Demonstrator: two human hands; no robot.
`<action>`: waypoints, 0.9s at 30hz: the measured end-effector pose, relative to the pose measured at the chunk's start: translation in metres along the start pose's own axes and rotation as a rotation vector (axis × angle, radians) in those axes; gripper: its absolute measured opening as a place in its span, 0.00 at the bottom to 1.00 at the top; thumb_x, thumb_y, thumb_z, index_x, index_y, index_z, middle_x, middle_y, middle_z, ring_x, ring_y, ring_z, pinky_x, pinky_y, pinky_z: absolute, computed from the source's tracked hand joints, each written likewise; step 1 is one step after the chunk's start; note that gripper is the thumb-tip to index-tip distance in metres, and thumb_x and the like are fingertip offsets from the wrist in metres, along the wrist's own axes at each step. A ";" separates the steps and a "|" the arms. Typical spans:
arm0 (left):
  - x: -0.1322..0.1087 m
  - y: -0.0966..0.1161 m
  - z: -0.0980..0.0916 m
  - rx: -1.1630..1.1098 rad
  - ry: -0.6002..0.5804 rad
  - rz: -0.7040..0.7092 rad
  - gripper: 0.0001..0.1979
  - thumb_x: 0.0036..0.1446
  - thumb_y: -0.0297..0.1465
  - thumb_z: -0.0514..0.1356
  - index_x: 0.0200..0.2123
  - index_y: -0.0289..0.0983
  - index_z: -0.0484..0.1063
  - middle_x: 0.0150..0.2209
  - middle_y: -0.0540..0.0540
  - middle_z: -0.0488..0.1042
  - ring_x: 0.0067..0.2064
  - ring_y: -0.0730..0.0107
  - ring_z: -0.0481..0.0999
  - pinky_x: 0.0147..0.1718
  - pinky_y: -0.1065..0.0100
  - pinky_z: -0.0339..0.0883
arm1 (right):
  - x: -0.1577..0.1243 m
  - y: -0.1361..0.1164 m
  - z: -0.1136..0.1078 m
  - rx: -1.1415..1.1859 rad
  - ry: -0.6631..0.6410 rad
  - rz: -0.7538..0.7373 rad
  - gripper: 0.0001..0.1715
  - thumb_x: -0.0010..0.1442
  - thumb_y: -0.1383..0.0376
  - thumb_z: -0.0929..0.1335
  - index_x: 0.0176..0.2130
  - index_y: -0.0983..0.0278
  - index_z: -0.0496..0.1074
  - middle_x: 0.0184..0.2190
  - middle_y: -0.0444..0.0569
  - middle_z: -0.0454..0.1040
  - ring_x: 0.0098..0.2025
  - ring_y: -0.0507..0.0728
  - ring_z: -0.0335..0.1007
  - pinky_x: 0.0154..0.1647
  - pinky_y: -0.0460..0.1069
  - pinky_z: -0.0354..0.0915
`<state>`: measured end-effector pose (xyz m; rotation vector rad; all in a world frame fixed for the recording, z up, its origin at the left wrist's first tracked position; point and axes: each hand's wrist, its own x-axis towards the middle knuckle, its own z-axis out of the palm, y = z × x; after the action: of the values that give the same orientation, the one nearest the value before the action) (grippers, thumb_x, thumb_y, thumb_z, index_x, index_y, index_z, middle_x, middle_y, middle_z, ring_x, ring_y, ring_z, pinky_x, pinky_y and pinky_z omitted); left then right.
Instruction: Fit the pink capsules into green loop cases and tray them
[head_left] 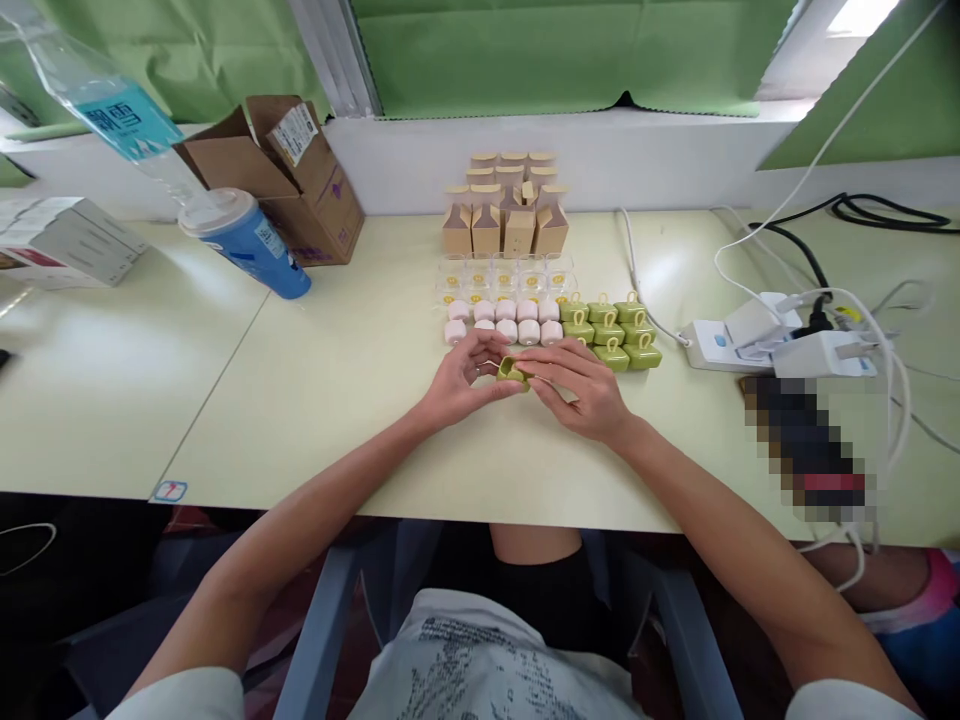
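Between my two hands, just above the pale table, is a small green case (511,371), its hollow inside facing up. My left hand (466,380) grips it from the left, with the thumb under its near edge. From the right, the fingers of my right hand (581,385) close on its other side and cover part of it. Beyond my right hand stand several similar green cases (609,335) with loops on top. Rows of pale pink rounded blocks (506,330) lie to their left, and clear plastic containers (504,275) with yellow marks stand behind.
Several open small cardboard boxes (504,225) stand by the wall. At the left are a large carton (315,210), a blue cup (255,250) with a clear bottle (127,115) in it, and white boxes (75,240). A power strip (720,347) with cables lies right, near a blurred dark object (802,440).
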<state>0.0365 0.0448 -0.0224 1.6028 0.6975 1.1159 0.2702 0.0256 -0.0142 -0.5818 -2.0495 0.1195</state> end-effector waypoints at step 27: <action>0.003 0.004 0.008 0.045 0.010 -0.074 0.29 0.59 0.56 0.74 0.41 0.38 0.70 0.33 0.51 0.74 0.31 0.75 0.79 0.30 0.72 0.78 | 0.001 -0.009 0.006 0.094 0.161 0.390 0.15 0.64 0.53 0.81 0.38 0.58 0.79 0.53 0.57 0.83 0.36 0.58 0.81 0.26 0.53 0.79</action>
<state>0.0448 0.0428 -0.0183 1.5974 0.7874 1.0623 0.2615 0.0194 -0.0137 -0.8970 -1.7454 0.3842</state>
